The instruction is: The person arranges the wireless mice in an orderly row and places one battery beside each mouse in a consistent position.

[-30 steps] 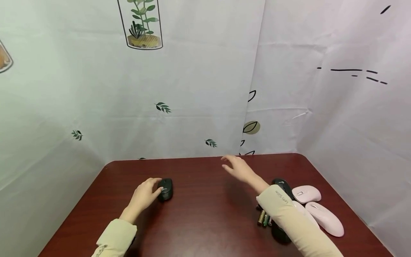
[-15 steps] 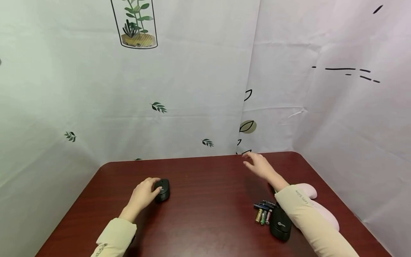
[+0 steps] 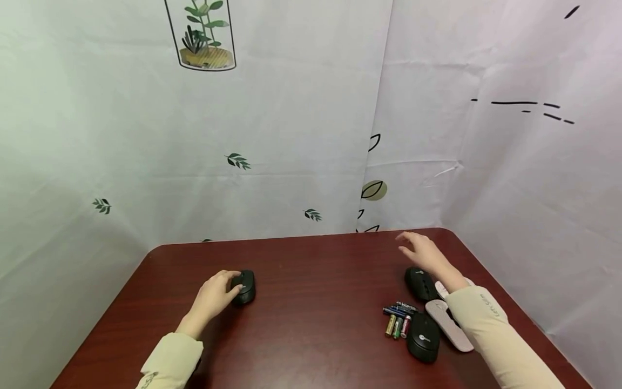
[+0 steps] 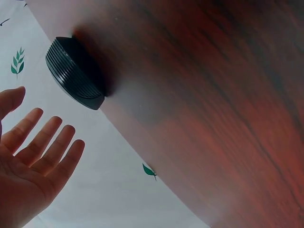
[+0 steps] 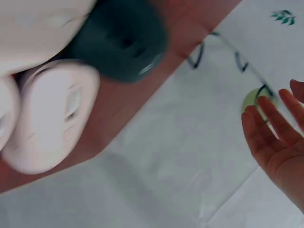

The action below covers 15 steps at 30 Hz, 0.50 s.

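Observation:
My left hand [image 3: 212,294] hovers beside a black computer mouse [image 3: 247,286] on the table's left half. In the left wrist view, the fingers of that hand [image 4: 35,164] are spread, and a gap separates them from the mouse's ribbed side [image 4: 75,71]. At the right, my right hand [image 3: 424,253] is raised over the table with loosely extended fingers and holds nothing. Below it lies another black mouse [image 3: 420,283]; pale pink mice [image 3: 449,326] sit beside that, partly hidden by the sleeve. The right wrist view shows a pale mouse [image 5: 54,116], blurred.
A third black mouse [image 3: 424,339] lies nearer the front right. Several batteries, including a gold battery [image 3: 391,325] and a green battery [image 3: 398,327], are grouped left of it. The dark red table [image 3: 311,324] meets a printed white cloth [image 3: 291,135] behind.
My right hand has moved rightward across the table's back, and its sleeve has uncovered the batteries and black mice. My left hand has stayed beside its mouse. The head view has shifted slightly.

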### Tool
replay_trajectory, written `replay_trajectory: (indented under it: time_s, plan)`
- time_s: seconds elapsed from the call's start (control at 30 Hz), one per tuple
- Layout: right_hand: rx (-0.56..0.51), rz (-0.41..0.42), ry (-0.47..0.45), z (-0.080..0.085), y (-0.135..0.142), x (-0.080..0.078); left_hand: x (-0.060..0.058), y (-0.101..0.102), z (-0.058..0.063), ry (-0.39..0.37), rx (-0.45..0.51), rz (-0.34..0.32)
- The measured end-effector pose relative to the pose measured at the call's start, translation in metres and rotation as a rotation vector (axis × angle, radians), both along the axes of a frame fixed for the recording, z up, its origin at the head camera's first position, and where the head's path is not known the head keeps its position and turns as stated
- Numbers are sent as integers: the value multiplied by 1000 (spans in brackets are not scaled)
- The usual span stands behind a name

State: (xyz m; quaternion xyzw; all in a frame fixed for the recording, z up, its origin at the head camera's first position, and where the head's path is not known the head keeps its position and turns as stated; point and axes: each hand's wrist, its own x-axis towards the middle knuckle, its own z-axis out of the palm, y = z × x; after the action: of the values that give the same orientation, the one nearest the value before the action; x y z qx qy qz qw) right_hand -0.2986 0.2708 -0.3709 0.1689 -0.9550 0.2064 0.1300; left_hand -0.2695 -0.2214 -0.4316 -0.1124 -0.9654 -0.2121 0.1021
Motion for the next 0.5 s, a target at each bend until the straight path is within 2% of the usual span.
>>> replay_trajectory:
  time_s: [0.27,0.5]
  plan:
    - [102,21,32,-12,50,11,0,-3,-2,28,3,-4]
    - [168,86,-21,-30,83,16,-1,-3,-2,28,13,-55]
